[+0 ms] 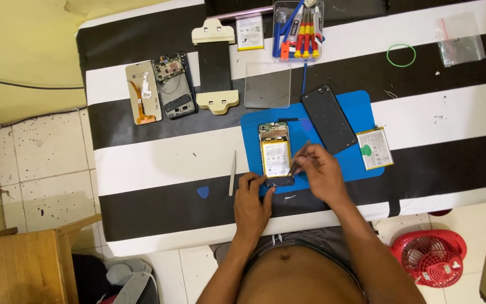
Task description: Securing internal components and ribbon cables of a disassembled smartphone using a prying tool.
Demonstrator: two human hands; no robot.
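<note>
1. Here, opened phone (277, 155) with its back off, lying on the blue mat (361, 104) on the striped tabletop (158, 160).
2. Left hand (252, 204) – fingertips pressed on the phone's lower end, pinning it.
3. Right hand (322, 171) – grip closed on thin tweezers (298, 159), tips over the phone's battery.
4. Black back cover (328, 118) and loose battery (374, 148) just to the right.

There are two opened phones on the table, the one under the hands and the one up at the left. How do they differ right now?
The near phone lies on the blue mat; the far phone lies on the striped table.

The near phone has a white battery in it; the far phone shows a bare dark bay and circuit board.

The left hand touches the near phone's bottom end and the right hand holds a thin tool over it; the far phone lies untouched.

Both lie back-open, lengthwise away from the person.
</note>
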